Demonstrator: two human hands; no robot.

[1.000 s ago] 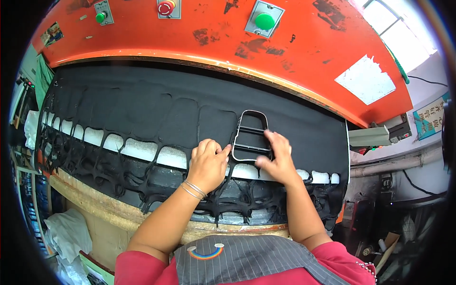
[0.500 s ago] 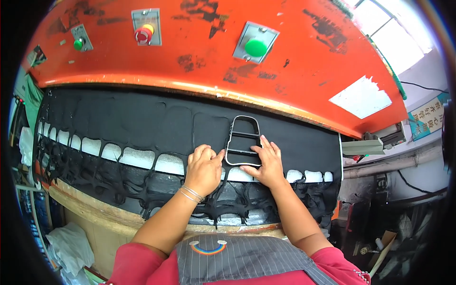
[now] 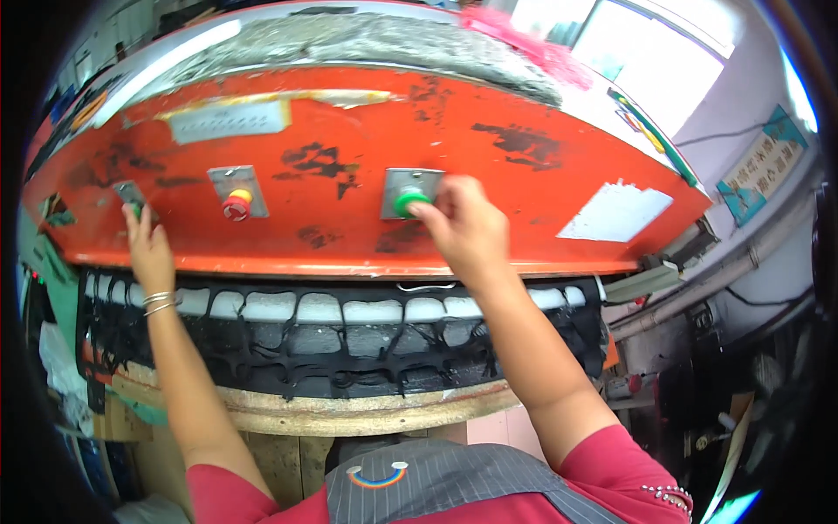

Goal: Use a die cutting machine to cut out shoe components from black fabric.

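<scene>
My left hand (image 3: 152,249) reaches up to the small green push button (image 3: 133,208) at the left of the orange machine front. Its fingers are stretched and apart, with a fingertip at the button. The thumb of my right hand (image 3: 474,229) rests against the large green button (image 3: 410,203) on its metal plate, the other fingers curled in. Just under the orange beam, a thin edge of the metal cutting die (image 3: 426,286) shows; the beam hides the rest. Below lies black sheet material (image 3: 305,339) with a row of cut-out gaps and ragged strips hanging toward me.
A red stop knob (image 3: 236,206) on a yellow base sits between the green buttons. The orange machine front (image 3: 349,236) spans the view. A wooden edge (image 3: 349,417) runs along the near side. Pipes (image 3: 698,306) and dark clutter are at the right.
Both hands have left the cutting die and moved up to the green buttons, the left one far left. The view has tilted upward, and the beam now covers most of the die.
</scene>
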